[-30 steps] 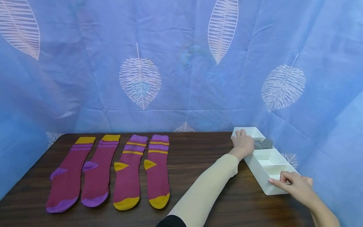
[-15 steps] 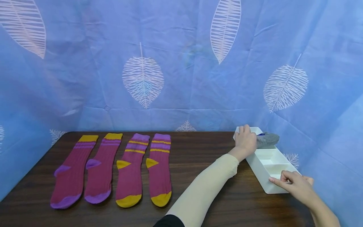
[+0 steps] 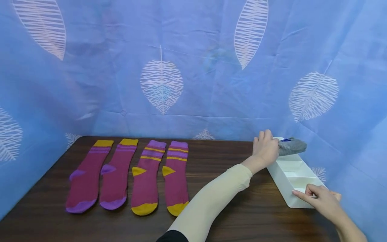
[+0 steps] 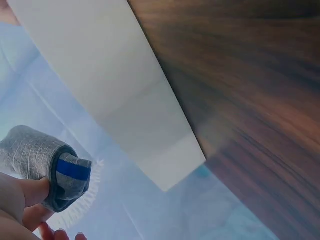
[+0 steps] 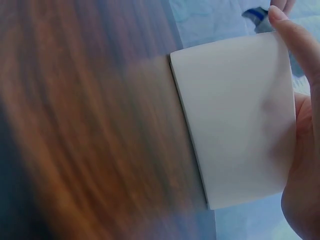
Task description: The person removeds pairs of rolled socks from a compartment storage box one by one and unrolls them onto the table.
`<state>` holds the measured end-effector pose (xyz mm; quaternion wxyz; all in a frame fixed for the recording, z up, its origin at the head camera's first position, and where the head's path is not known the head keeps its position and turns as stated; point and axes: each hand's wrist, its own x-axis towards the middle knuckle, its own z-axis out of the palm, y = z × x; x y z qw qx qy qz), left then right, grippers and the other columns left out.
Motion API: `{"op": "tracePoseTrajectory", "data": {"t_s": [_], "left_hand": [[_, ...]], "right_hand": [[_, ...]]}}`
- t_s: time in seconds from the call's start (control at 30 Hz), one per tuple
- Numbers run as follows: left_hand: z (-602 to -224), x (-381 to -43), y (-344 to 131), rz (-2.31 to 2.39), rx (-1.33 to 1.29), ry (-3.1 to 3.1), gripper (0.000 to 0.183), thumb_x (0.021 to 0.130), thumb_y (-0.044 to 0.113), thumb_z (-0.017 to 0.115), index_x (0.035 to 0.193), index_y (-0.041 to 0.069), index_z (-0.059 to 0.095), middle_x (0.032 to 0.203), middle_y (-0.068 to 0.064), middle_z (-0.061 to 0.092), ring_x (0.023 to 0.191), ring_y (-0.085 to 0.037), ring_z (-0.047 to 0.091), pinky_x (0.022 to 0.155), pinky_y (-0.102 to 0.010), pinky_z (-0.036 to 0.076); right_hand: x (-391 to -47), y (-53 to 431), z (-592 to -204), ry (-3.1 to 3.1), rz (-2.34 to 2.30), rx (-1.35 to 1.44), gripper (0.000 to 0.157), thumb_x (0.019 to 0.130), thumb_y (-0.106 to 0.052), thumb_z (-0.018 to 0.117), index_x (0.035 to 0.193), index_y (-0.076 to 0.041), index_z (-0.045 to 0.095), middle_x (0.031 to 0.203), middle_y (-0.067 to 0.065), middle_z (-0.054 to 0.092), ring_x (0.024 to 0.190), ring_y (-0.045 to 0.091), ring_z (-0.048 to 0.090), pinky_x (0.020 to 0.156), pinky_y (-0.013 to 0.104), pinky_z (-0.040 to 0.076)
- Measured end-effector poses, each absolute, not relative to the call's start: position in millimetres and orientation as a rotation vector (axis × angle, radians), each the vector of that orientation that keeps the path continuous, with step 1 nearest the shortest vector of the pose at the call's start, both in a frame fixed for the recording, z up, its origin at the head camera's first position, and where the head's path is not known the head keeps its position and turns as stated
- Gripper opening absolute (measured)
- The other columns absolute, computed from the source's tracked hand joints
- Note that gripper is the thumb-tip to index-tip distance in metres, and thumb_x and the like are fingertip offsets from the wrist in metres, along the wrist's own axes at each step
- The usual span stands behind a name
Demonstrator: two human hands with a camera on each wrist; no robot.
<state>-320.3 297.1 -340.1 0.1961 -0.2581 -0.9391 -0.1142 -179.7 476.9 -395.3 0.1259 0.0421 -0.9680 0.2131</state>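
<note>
My left hand (image 3: 266, 150) pinches a rolled grey sock (image 3: 292, 147) with a blue stripe, above the far part of a white divided box (image 3: 279, 184). In the left wrist view the sock bundle (image 4: 31, 150) sits between thumb and fingers, apart from the box's long side wall (image 4: 120, 90). My right hand (image 3: 325, 201) grips the near end of the box, its thumb along the rim and its other fingers curled. The right wrist view shows the box's end wall (image 5: 235, 120) beside this hand (image 5: 302, 130). My left hand and the sock hide the far compartments.
Several long maroon socks lie flat in a row on the left of the dark wooden table (image 3: 223, 161). Two have purple toes (image 3: 113, 174); two have yellow toes (image 3: 176, 174). A blue leaf-print cloth (image 3: 196, 67) hangs behind and to the right, close to the box.
My left hand has lifted the grey sock up out of the far part of the box. My right hand keeps its place on the near end. The head view has shifted slightly left.
</note>
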Motion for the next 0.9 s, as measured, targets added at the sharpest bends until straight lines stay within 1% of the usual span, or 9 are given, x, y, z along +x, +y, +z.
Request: {"op": "tracePoseTrajectory", "data": {"t_s": [0.27,0.43,0.53,0.77,0.9], "left_hand": [[-335,-311,249,-0.261,-0.725,-2.549,0.017,0.102,0.039,0.047,0.104,0.038,0.064,0.096,0.008,0.029,0.087,-0.011,0.024,0.067,-0.024,0.016],[-330,-310,216,-0.245,-0.703,-2.504,0.024,0.102,0.038,0.048,0.119,0.036,0.065,0.097,0.007,0.033,0.085,-0.012,0.025,0.066,-0.024,0.016],[-328,-311,196,-0.277,-0.671,-2.486,0.027,0.102,0.036,0.049,0.124,0.034,0.064,0.098,0.006,0.037,0.086,-0.013,0.026,0.066,-0.024,0.017],[-335,-307,156,-0.346,-0.58,-2.495,0.029,0.1,0.036,0.053,0.126,0.032,0.065,0.101,0.006,0.041,0.087,-0.013,0.028,0.067,-0.023,0.019],[-340,-303,136,-0.36,-0.542,-2.486,0.029,0.099,0.037,0.055,0.124,0.03,0.066,0.099,0.005,0.04,0.087,-0.013,0.028,0.067,-0.023,0.02]], "right_hand": [[-181,476,-394,-2.822,0.628,0.151,0.045,0.093,-0.034,0.065,0.062,-0.012,0.041,0.053,-0.01,0.032,0.056,0.004,0.03,0.069,0.055,0.006],[-179,476,-394,-2.815,0.623,0.156,0.044,0.092,-0.032,0.065,0.063,-0.012,0.04,0.055,-0.011,0.031,0.057,0.002,0.029,0.07,0.052,0.006],[-179,475,-394,-2.821,0.61,0.151,0.044,0.093,-0.033,0.064,0.063,-0.011,0.04,0.055,-0.01,0.032,0.057,0.002,0.029,0.07,0.049,0.006],[-181,476,-394,-2.843,0.589,0.117,0.045,0.094,-0.037,0.063,0.063,-0.011,0.041,0.055,-0.008,0.032,0.055,0.003,0.03,0.07,0.053,0.007],[-182,476,-395,-2.848,0.597,0.119,0.046,0.094,-0.037,0.062,0.063,-0.01,0.041,0.055,-0.008,0.032,0.055,0.004,0.029,0.069,0.055,0.006]]}}
